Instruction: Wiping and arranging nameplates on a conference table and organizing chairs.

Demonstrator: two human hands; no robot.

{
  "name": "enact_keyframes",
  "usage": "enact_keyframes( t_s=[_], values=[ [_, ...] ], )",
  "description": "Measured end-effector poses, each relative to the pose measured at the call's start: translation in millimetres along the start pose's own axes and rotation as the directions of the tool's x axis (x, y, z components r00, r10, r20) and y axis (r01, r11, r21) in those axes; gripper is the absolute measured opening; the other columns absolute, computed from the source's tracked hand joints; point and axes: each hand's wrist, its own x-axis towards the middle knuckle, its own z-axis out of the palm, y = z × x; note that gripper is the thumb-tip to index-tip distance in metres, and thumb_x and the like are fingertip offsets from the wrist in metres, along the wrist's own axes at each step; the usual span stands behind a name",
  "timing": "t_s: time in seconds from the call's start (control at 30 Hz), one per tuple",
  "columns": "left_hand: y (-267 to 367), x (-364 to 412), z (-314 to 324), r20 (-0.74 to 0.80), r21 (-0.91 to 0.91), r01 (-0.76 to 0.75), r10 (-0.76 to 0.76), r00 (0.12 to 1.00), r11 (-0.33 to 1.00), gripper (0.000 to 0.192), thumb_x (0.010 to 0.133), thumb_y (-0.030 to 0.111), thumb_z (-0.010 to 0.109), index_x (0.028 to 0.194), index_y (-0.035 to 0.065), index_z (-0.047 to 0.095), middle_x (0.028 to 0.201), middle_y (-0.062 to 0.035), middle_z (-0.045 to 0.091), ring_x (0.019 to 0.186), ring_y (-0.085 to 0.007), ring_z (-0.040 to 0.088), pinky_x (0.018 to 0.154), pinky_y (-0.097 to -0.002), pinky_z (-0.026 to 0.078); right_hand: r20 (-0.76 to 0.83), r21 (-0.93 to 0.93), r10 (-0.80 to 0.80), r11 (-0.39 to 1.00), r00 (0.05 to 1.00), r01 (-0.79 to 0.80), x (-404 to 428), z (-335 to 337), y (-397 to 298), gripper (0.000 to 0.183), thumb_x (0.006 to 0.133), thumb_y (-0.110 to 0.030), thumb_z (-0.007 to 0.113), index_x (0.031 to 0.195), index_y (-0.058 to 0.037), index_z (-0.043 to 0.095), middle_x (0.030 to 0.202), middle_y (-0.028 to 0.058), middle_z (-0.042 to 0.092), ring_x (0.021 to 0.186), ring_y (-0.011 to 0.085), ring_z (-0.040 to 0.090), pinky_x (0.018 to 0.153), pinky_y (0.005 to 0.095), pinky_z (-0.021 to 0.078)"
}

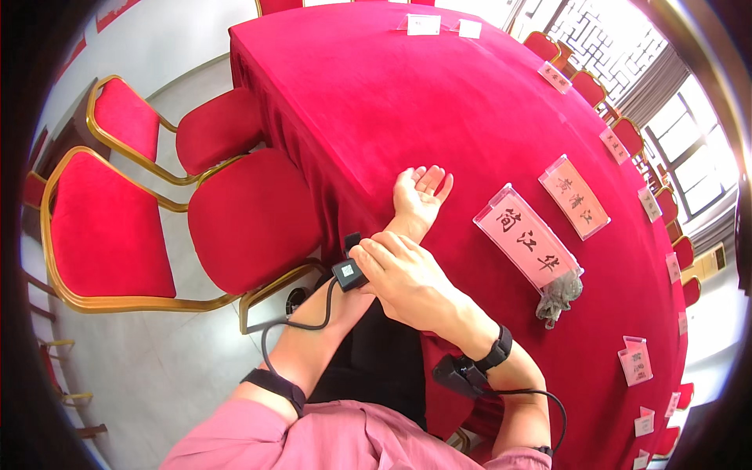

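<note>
My left hand (419,195) lies palm up over the edge of the red-covered table (376,106), fingers slightly curled and holding nothing. Across the left forearm, just below the wrist, my right hand (408,281) grips a small black strap-mounted device (349,274); its thumb is hidden. A black cable (267,338) runs from that device down to a black band (275,385) near the left elbow. On my right wrist sits another black strap (500,348) with a black device (459,376) and its own cable.
Pink name cards in clear holders (529,238) stand on the table to the right, with a crumpled grey plastic bag (559,296) by the nearest. Red chairs with gold frames (252,220) stand at the left, close to the tablecloth. Further cards and chairs line the far side.
</note>
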Motion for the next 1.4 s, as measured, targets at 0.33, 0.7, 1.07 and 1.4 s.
enact_keyframes(
  t_s=[0.33,0.7,1.07,1.4],
  values=[
    [6.4,-0.2,-11.6,0.178,0.283,0.253,-0.310,0.934,0.925,0.038,0.093,0.025,0.039,0.112,-0.0068,0.041,0.118,-0.0270,0.048,0.109,-0.0377,0.049,0.097,-0.0498,0.039,0.041,0.104,-0.055,0.993,0.998,0.051,-19.8,12.6,11.8,0.042,0.069,-0.004,0.061,0.108,0.0050,0.050,0.110,0.0161,0.052,0.106,0.0290,0.049,0.090,0.0370,0.0422],
    [17.4,-8.4,-18.6,0.315,0.129,0.389,-0.409,0.856,0.912,0.059,0.092,0.048,0.032,0.119,-0.0041,0.039,0.122,-0.0262,0.045,0.115,-0.0368,0.045,0.097,-0.0485,0.037,-0.384,0.006,0.516,0.831,0.766,-0.556,-96.9,-71.0,16.4,0.036,0.064,-0.011,0.075,0.096,-0.0040,0.061,0.107,0.0113,0.059,0.099,0.0289,0.056,0.084,0.0364,0.0460],
    [-37.2,-10.0,-34.2,0.281,0.919,-0.083,-0.491,0.825,0.386,0.031,0.090,0.017,0.050,0.117,0.0016,0.049,0.118,-0.0094,0.053,0.116,-0.0192,0.045,0.100,-0.0364,0.033,-0.327,0.385,0.932,0.285,0.159,-0.878,-232.9,-72.0,71.0,0.040,0.079,-0.019,0.065,0.107,0.0079,0.054,0.092,0.0203,0.063,0.081,0.0264,0.062,0.074,0.0339,0.0472],
    [-45.5,-34.9,-24.2,0.576,0.632,-0.665,-0.333,0.747,-0.398,0.018,0.078,0.015,0.068,0.072,0.0034,0.056,0.058,0.0032,0.053,0.057,-0.0053,0.045,0.053,-0.0227,0.037,-0.369,0.790,0.917,0.223,-0.152,-0.572,-266.0,-84.7,81.1,0.015,0.083,-0.014,0.063,0.089,-0.0004,0.058,0.077,0.0017,0.059,0.067,0.0061,0.052,0.059,0.0221,0.0433]
  ],
)
